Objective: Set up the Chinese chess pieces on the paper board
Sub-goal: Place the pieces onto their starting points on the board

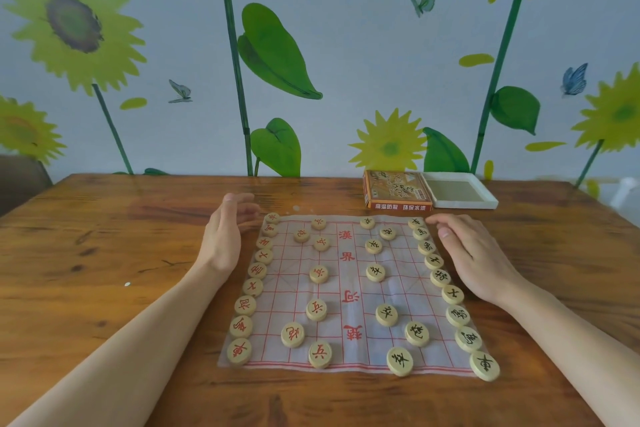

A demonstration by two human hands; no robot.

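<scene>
A pale blue wall (346, 45) painted with sunflowers, green leaves and butterflies rises behind a wooden desk (104, 253), whose brown top shows dark grain, knots and a glossy patch near the far edge. At the centre of the desk lies the paper board (346, 288), white with a red grid and red characters down its middle. The pieces (318, 274) stand on it: red-marked ones in a column along the left edge and scattered over the left half, black-marked ones in a column along the right edge and over the right half. Beyond the board's far right corner sit a printed box (398, 191) and, touching it, a white tray (460, 191). The left hand (225, 236) rests on edge beside the board's far left corner, fingers straight and holding nothing. The right hand (474, 253) lies palm down by the far right corner, fingers relaxed, empty.
</scene>
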